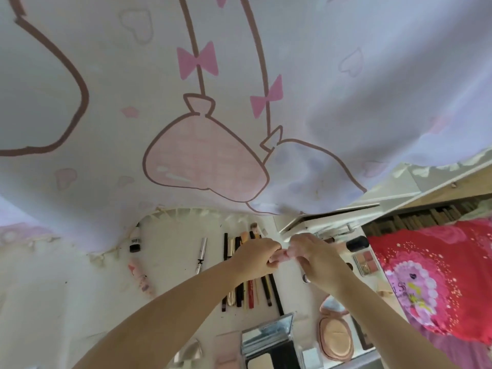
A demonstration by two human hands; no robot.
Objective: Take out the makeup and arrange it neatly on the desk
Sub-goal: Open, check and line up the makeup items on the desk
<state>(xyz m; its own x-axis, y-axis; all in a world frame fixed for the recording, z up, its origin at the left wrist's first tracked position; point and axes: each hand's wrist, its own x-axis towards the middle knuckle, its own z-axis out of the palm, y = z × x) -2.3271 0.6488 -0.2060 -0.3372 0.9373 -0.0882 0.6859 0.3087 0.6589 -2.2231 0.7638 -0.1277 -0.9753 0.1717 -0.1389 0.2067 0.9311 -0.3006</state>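
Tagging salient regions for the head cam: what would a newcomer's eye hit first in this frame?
First the big pale curtain printed with pink bows and a pink pouch, filling the upper half. Next, at centre, the left hand and right hand meet, pinching a small pink item above the white desk. Below them lies a neat row of pencils and brushes, and a bright red printed fabric sits at right.

- red cushion [436, 283]: partial letters, look like "LS" or "I S", at edge of its pink round patch; rest unreadable
- white tube with black cap [135, 242]: small print on the band, too blurred to read
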